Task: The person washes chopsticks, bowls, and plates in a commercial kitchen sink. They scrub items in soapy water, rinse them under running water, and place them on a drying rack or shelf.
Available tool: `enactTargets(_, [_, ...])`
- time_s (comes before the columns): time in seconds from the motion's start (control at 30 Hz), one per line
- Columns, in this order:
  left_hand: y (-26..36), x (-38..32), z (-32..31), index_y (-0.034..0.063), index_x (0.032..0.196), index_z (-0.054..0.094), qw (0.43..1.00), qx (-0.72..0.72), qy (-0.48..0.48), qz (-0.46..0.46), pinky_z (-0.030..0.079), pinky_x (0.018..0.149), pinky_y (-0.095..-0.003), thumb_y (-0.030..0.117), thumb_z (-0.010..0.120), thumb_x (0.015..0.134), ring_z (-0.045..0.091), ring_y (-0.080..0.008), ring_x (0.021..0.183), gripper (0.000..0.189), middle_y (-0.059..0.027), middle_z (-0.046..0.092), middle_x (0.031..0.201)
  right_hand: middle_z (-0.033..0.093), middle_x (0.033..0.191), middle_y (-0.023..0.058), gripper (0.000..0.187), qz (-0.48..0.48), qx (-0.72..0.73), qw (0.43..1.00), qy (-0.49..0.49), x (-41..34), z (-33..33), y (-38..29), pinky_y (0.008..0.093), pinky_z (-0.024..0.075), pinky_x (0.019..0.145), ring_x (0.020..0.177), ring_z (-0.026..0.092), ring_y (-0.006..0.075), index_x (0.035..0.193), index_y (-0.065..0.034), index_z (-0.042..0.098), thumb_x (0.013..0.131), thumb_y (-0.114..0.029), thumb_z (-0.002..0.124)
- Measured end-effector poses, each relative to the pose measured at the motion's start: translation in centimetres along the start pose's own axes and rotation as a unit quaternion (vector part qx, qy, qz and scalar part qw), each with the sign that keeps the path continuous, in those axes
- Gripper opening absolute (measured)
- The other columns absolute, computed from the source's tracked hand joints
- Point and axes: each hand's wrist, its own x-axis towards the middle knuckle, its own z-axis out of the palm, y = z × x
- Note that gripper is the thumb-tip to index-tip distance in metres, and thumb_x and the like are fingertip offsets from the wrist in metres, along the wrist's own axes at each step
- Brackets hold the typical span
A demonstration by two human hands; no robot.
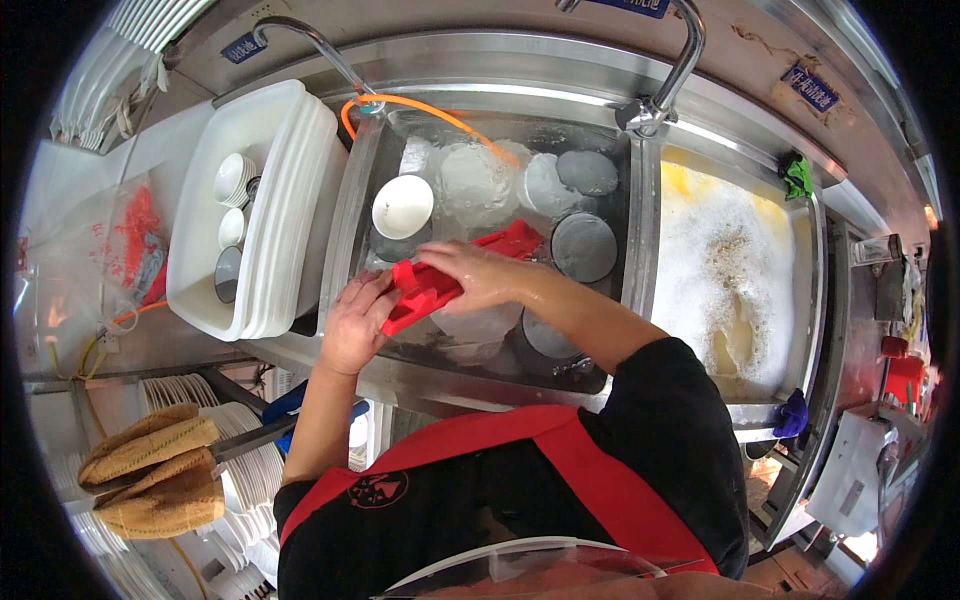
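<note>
Over the water-filled middle basin of a steel sink [499,384], both my hands are on a long red plastic piece [426,291]. My left hand [355,324] grips its near left end. My right hand [480,276] lies across its middle, the fingers curled over the edge. More red plastic [516,238] shows beyond the right wrist; whether it is the same piece I cannot tell. A white bowl [403,206] sits at the basin's left. Grey dishes, among them a round grey dish [583,247], lie in the water to the right, with several pale dishes [474,176] submerged behind.
An orange hose [420,103] runs from the left faucet [319,46] into the basin. On the left are stacked white tubs [289,172] holding small bowls [232,180]. To the right, another basin holds foamy water [720,247]. Brown cloths [154,480] hang below left near stacked plates [251,465].
</note>
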Motion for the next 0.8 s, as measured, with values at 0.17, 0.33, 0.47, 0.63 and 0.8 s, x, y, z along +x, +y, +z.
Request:
enactTargets(0.17, [1.5,-2.9,-1.6,0.0058,0.075,0.056,0.996,0.009,0.042,-0.079,0.05,0.065,-0.0379,0.008,0.071,0.06,0.06,-0.03,0.073,0.022,-0.0101,0.06,0.08,0.063,0.106,0.0199,0.023,0.408,-0.265,0.874,0.0,-2.4,-4.7,9.0,0.045,0.0477,0.086,0.098,0.061,0.0362,0.095,-0.005,0.067,0.083,-0.015,0.05])
enactTargets(0.33, [2.3,-5.3,-3.1,0.006,0.073,0.054,0.97,0.014,0.077,-0.232,0.047,0.058,-0.038,0.005,0.071,0.062,0.058,-0.0316,0.065,0.02,-0.0106,0.057,0.071,0.057,0.12,0.0193,0.033,0.577,-0.233,0.78,-0.069,-5.6,-5.5,16.8,0.0435,0.0455,0.092,0.112,0.056,0.0326,0.112,-0.005,0.063,0.085,-0.018,0.049])
enactTargets(0.47, [1.7,-6.8,-3.0,0.005,0.076,0.05,0.94,-0.077,0.156,-0.294,0.046,0.062,-0.0365,-0.001,0.068,0.063,0.057,-0.0318,0.069,0.023,-0.013,0.056,0.076,0.053,0.125,0.0224,0.04,0.597,-0.204,0.766,-0.123,-6.6,-5.7,18.7,0.0442,0.0449,0.092,0.115,0.053,0.0345,0.116,-0.005,0.06,0.084,-0.026,0.05])
enactTargets(0.63, [2.0,-9.1,-2.6,0.0056,0.091,0.053,0.915,-0.045,0.128,-0.381,0.046,0.062,-0.031,-0.001,0.069,0.066,0.056,-0.0232,0.066,0.03,-0.0104,0.056,0.074,0.046,0.134,0.0196,0.057,0.662,-0.223,0.702,-0.137,-7.4,-5.0,18.7,0.0432,0.0397,0.098,0.122,0.047,0.0335,0.125,-0.0102,0.055,0.078,-0.041,0.056])
enactTargets(0.8, [2.2,-10.9,-1.3,-0.0001,0.1,0.062,0.858,-0.121,0.148,-0.477,0.048,0.068,-0.0254,0.004,0.072,0.072,0.059,-0.0134,0.069,0.03,-0.0087,0.061,0.073,0.046,0.135,0.0154,0.047,0.682,-0.165,0.707,-0.09,-8.5,-3.8,20.6,0.0414,0.0355,0.101,0.125,0.044,0.0296,0.127,-0.0133,0.054,0.086,-0.036,0.052])
